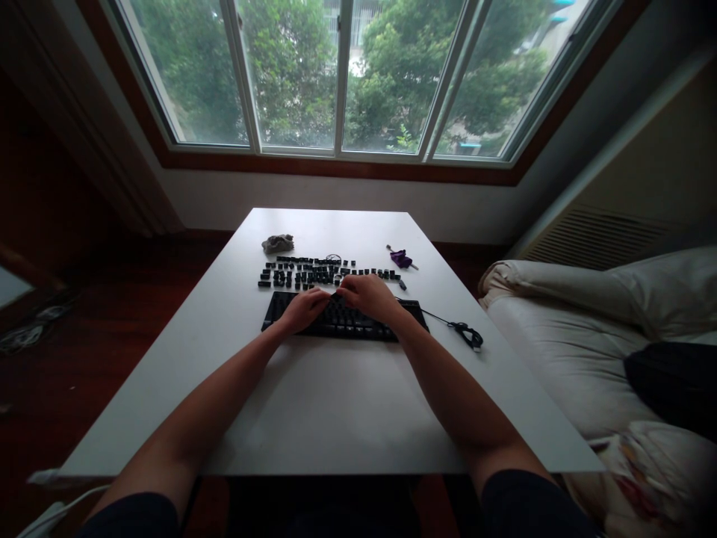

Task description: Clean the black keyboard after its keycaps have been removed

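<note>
A black keyboard (pixel 341 320) lies on the white table (pixel 330 403). Both my hands rest on its far edge. My left hand (pixel 305 308) is curled, fingertips meeting those of my right hand (pixel 370 295), which is also curled over the keyboard's top row. What the fingers pinch, if anything, is too small to make out. Just beyond the keyboard, rows of several loose black keycaps (pixel 314 273) are laid out on the table.
A crumpled grey cloth (pixel 278 243) lies behind the keycaps, a purple tool (pixel 401 258) to the right. The keyboard cable (pixel 464 331) coils at the right. A bed with white bedding (pixel 588 344) borders the table's right side; windows lie ahead.
</note>
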The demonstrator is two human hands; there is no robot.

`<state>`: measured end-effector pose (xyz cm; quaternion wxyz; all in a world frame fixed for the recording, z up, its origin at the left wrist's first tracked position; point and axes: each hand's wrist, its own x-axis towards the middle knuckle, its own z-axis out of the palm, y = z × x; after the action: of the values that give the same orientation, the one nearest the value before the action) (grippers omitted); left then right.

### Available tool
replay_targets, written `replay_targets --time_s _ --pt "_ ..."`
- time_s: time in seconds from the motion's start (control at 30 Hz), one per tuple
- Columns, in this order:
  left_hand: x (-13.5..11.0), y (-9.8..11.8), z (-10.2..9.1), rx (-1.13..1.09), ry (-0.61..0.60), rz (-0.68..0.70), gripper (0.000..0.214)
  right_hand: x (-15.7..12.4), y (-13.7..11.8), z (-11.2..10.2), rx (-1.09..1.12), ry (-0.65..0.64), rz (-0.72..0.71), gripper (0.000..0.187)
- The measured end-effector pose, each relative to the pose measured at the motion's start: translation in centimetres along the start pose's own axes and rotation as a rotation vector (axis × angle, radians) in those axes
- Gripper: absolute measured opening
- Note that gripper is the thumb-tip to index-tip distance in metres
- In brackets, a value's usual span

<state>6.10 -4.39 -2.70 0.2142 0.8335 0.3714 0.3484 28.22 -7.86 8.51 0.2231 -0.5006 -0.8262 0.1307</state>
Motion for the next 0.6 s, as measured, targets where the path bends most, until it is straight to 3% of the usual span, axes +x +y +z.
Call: replay_targets --time_s 0.27,0.6 --pt "0.15 0.18 0.08 0.108 -0.078 -0.058 0.032 -0.05 -0.03 0.12 -0.022 -0.033 0.002 0.018" --pt "0.14 -0.17 -0.26 -0.064 -0.116 -0.172 0.036 0.14 0.64 -0.11 0.003 -0.055 0.015 0.021"
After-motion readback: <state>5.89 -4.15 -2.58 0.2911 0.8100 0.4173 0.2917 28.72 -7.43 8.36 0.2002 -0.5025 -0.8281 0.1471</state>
